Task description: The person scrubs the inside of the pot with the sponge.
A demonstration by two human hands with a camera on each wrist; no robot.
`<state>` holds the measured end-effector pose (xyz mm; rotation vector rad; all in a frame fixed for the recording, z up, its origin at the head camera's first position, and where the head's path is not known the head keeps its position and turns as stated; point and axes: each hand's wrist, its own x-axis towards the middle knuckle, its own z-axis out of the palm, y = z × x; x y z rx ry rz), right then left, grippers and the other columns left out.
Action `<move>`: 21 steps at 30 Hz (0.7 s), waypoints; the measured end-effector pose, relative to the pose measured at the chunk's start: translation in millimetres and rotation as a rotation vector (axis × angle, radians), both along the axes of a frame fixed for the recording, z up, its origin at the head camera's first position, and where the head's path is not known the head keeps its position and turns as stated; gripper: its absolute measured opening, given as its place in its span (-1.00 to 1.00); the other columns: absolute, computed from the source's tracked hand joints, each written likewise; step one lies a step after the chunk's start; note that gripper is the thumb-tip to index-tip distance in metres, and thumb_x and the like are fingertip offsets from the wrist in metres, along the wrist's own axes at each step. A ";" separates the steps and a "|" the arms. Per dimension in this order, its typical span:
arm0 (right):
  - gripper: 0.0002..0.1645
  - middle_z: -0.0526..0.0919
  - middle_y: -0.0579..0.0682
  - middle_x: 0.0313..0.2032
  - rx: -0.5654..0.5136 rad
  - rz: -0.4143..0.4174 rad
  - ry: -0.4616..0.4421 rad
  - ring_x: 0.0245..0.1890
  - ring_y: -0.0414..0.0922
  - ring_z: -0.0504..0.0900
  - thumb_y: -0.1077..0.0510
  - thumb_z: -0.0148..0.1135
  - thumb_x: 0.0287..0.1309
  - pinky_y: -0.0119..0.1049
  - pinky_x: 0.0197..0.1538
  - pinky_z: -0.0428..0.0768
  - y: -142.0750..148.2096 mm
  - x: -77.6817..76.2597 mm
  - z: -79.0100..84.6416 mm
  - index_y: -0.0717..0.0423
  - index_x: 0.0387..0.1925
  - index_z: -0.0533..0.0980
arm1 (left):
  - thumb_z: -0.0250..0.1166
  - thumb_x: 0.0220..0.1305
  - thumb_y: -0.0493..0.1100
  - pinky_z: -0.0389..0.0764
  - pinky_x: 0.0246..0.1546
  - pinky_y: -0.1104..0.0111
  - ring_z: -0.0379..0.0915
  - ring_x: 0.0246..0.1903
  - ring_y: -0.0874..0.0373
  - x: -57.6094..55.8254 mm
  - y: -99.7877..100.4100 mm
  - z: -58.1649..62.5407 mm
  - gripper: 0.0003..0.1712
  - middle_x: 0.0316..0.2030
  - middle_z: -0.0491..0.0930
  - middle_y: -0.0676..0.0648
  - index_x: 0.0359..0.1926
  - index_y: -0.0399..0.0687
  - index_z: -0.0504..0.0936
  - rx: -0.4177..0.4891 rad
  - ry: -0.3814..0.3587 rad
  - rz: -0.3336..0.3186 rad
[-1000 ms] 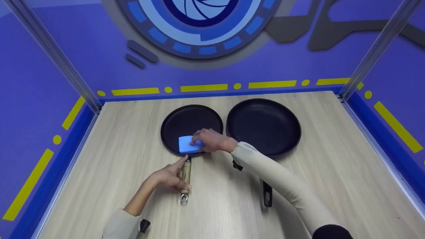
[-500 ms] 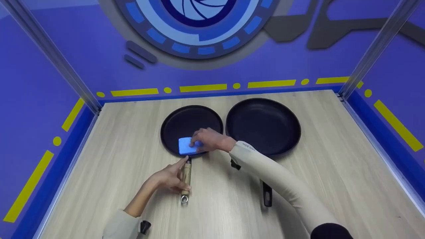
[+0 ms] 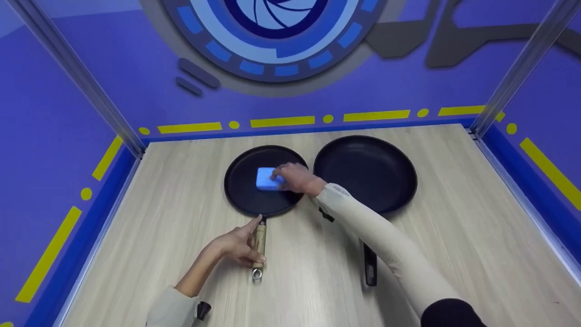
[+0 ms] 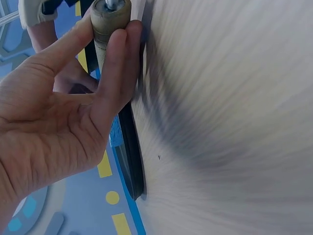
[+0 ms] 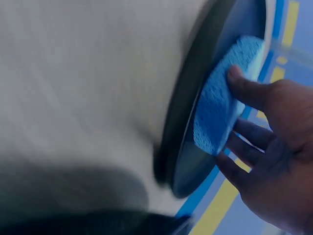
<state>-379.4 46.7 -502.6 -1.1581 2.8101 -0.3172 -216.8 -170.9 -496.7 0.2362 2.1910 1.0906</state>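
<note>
A flat black pan (image 3: pixel 245 195) with a wooden handle (image 3: pixel 260 238) lies left of centre on the table. My left hand (image 3: pixel 238 245) grips that handle from the left, its thumb and fingers around the wood; the left wrist view shows the handle's end (image 4: pixel 111 22) between thumb and fingers. In my right hand (image 3: pixel 297 178) a blue sponge (image 3: pixel 267 178) is pinched, set on the middle of the pan's surface. The right wrist view shows the thumb on one side of the sponge (image 5: pixel 220 98) and the fingers on the other.
A larger, deeper black frying pan (image 3: pixel 363 168) stands just right of the first, its black handle (image 3: pixel 370 265) pointing toward me, partly under my right forearm. Blue-purple panels (image 3: pixel 113 68) wall the wooden table (image 3: pixel 181 181) at the back and both sides.
The sponge in my right hand has moved from the pan's near edge toward its middle, away from me. My left hand keeps its grip on the handle.
</note>
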 end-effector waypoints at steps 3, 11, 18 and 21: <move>-0.63 0.67 0.12 0.17 0.046 -0.101 0.030 0.18 0.11 0.64 0.22 0.32 0.34 -0.03 0.22 0.64 0.8 -19.0 0.7 0.05 0.16 0.61 | 0.58 0.05 -0.34 0.76 -0.45 0.28 0.57 -0.57 0.18 -0.2 0.3 1.1 0.38 -0.35 0.54 -0.15 0.65 -0.10 -0.22 -0.020 0.003 -0.002; -0.59 0.63 0.17 0.16 0.186 -0.175 0.024 0.19 0.16 0.59 0.15 0.28 0.40 0.04 0.22 0.64 0.6 -29.5 6.3 -0.03 0.23 0.54 | 0.56 0.05 -0.39 0.78 -0.41 0.23 0.59 -0.55 0.16 0.5 -0.2 0.5 0.38 -0.36 0.51 -0.14 0.65 -0.10 -0.22 0.013 -0.008 0.019; -0.51 0.68 0.16 0.11 0.253 -0.115 0.041 0.15 0.16 0.61 -0.03 0.36 0.32 0.08 0.20 0.64 5.5 -8.8 11.6 -0.08 0.24 0.56 | 0.56 0.06 -0.38 0.75 -0.46 0.30 0.52 -0.59 0.21 1.4 -2.7 -2.3 0.35 -0.46 0.45 -0.04 0.65 -0.10 -0.19 0.038 0.011 0.028; -0.47 0.70 0.16 0.04 0.230 -0.062 0.057 0.10 0.15 0.63 -0.12 0.39 0.27 0.05 0.18 0.65 7.5 5.9 10.4 -0.06 0.21 0.57 | 0.57 0.05 -0.37 0.72 -0.49 0.35 0.48 -0.59 0.22 2.9 -4.0 -3.0 0.34 -0.47 0.43 -0.02 0.65 -0.08 -0.16 0.036 0.016 0.046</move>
